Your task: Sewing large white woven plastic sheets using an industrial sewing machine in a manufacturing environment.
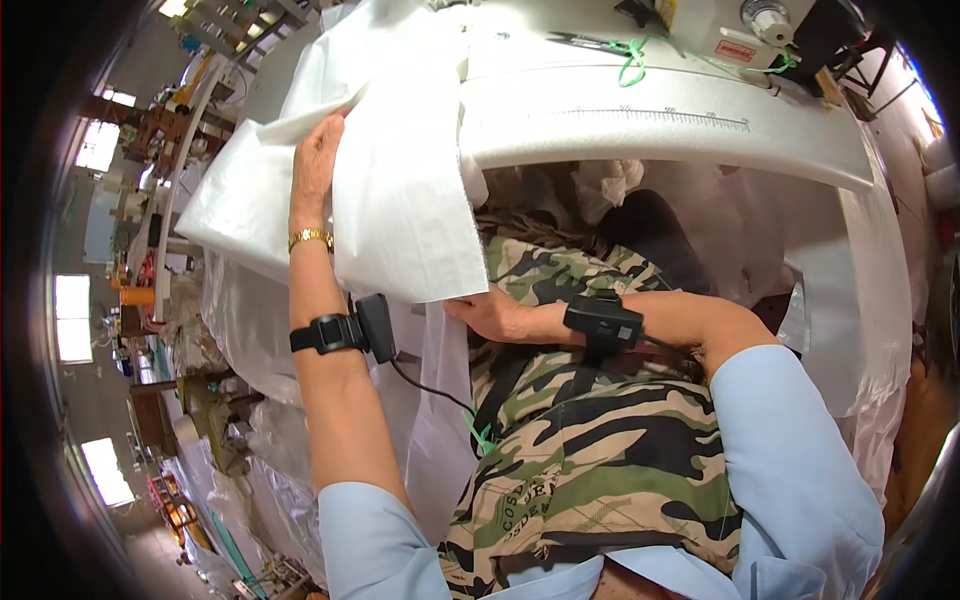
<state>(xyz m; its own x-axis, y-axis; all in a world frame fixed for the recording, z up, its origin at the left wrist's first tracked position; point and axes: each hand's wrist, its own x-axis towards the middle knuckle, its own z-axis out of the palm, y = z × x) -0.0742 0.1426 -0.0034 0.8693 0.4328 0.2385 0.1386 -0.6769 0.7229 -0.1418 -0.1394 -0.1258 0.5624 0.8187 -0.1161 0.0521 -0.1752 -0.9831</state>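
Note:
A white sheet of thin fabric (405,210) drapes over the left part of the pale machine table and hangs off its near edge. My left hand (316,170) is closed on a fold of this sheet, its fingertips partly covered by the layers. Lower and to the right, my right hand (488,313) pinches the sheet's hanging bottom edge, its fingertips partly behind the cloth. More white material spreads under my left forearm.
A sewing machine with a metal knob (768,22) stands at the far right. Its table has a printed ruler scale (660,115). Dark thread snips (590,42) lie behind it, beside a green string loop (632,62). Clear plastic sheeting (240,325) hangs at the left.

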